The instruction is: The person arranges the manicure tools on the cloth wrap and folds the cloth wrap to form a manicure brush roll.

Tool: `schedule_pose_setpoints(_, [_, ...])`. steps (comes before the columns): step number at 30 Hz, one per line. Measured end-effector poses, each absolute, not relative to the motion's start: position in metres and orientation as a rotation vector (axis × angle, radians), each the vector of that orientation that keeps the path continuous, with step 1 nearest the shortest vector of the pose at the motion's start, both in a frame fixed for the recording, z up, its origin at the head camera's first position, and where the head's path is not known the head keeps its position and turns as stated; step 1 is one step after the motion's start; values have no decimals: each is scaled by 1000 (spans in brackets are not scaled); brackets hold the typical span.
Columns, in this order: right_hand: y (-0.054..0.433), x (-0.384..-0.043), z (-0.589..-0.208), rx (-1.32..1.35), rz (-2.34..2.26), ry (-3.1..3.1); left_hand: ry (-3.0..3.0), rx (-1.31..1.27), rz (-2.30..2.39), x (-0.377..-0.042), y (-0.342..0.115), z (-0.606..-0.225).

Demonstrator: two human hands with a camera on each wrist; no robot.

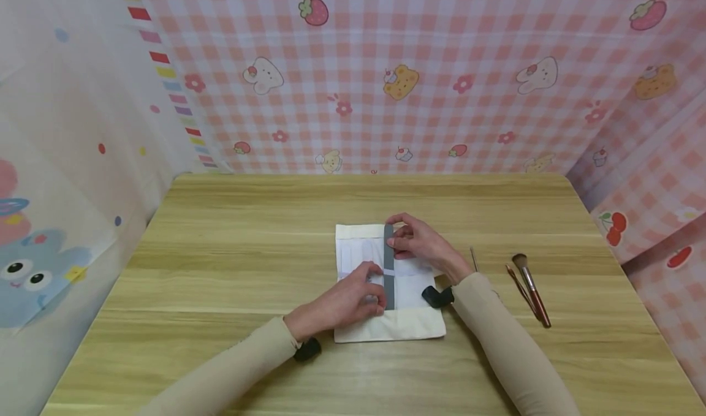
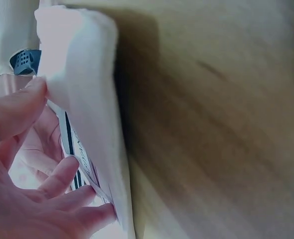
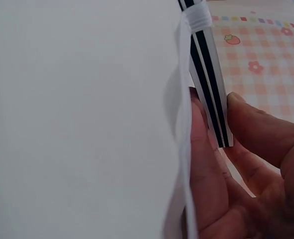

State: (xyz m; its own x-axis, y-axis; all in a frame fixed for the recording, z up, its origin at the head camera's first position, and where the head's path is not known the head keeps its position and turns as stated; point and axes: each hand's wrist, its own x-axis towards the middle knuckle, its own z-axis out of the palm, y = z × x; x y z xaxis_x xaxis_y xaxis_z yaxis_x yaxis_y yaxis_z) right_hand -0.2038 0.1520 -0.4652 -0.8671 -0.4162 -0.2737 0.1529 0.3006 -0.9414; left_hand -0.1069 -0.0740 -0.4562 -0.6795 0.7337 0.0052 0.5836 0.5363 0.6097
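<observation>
Head view shows a wood-grain table (image 1: 231, 220) with a pink checked cloth (image 1: 463, 30) hanging along its far edge, printed with strawberries, flowers, rabbits and bears; a white printed cloth (image 1: 49, 128) hangs beyond the left edge. Midway between the table's left and right edges lies an open cream-and-white fabric case (image 1: 391, 327). Across it lies a grey strip (image 1: 388, 244), its long axis running from the table's far edge toward its near side, one end at the case's far hem, the other by the cream near flap. A white band (image 1: 389, 272) crosses it. The right hand (image 1: 421, 244) pinches the strip's far end between thumb and fingers; its side has black and pale stripes in the right wrist view. The left hand (image 1: 350, 296) touches the case with bent, spread fingers; whether they grip, I cannot tell. Two brushes, one thick (image 1: 532, 290) and one slim (image 1: 521, 290), lie toward the table's right edge. Pink letters "lu" show on the checked cloth, cut off above; dark lettering inside the case is too blurred to read.
</observation>
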Motion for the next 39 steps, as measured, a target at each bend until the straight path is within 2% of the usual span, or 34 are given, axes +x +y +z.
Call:
schedule_pose_setpoints(8, [153, -206, -465, -214, -1547, 2112, 2576, 1178, 843, -108, -73, -459])
schedule_pose_setpoints(13, [152, -206, -464, -223, -1518, 2126, 2538, 1121, 831, -112, -75, -454])
schedule_pose_setpoints(19, [152, -204, -462, -299, -1418, 2255, 2613, 995, 785, -136, -81, -441])
schedule_pose_setpoints(27, [152, -205, -459, -382, -1325, 2351, 2639, 858, 276, -178, -88, -440])
schedule_pose_setpoints(39, [153, -207, -458, -410, -1228, 2382, 2534, 784, 207, -187, -93, -447])
